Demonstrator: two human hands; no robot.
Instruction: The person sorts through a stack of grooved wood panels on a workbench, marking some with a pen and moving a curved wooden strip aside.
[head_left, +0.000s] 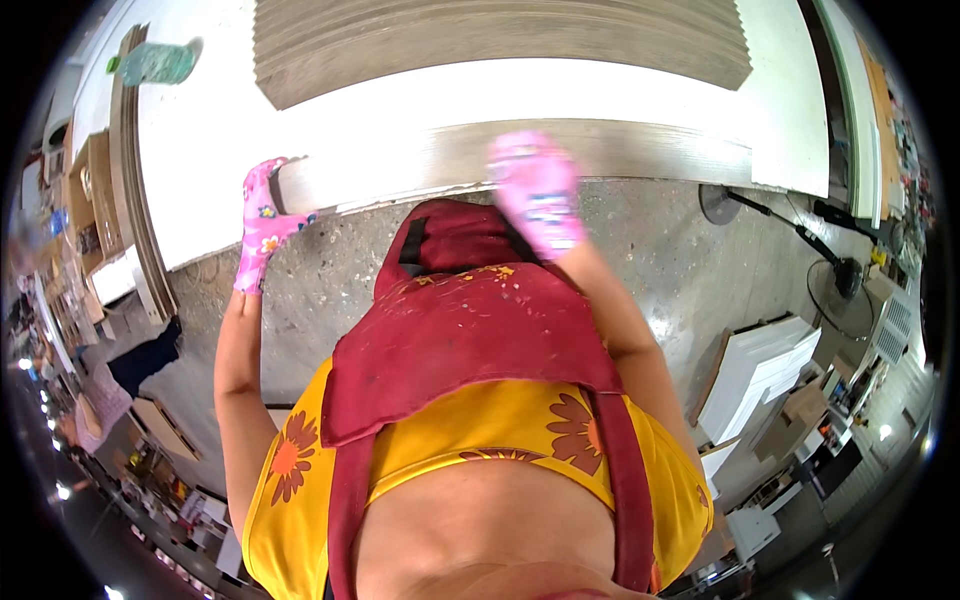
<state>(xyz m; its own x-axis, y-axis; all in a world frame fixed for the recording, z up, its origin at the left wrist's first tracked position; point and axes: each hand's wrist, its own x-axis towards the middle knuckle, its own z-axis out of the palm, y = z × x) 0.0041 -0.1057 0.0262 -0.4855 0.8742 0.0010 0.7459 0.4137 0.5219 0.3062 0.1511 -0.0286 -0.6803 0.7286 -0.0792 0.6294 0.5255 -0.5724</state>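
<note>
A long, narrow wood-grain board (400, 160) lies along the near edge of the white table (210, 170). My left hand (262, 222), in a pink flowered glove, grips the left end of this board, fingers over the far side and thumb at the near edge. Over the board's middle is my right hand (540, 195), gloved in the same pink. Motion smears its fingers, so whether it holds anything cannot be made out. Beyond, a stack of similar brownish boards (500, 45) rests on the table.
A greenish plastic bottle (158, 63) lies at the table's far left. Long strips (130, 170) run along the left side. On the right, a black fan (846, 275) with a cable and a stack of white panels (760, 375) occupy the grey concrete floor (650, 240).
</note>
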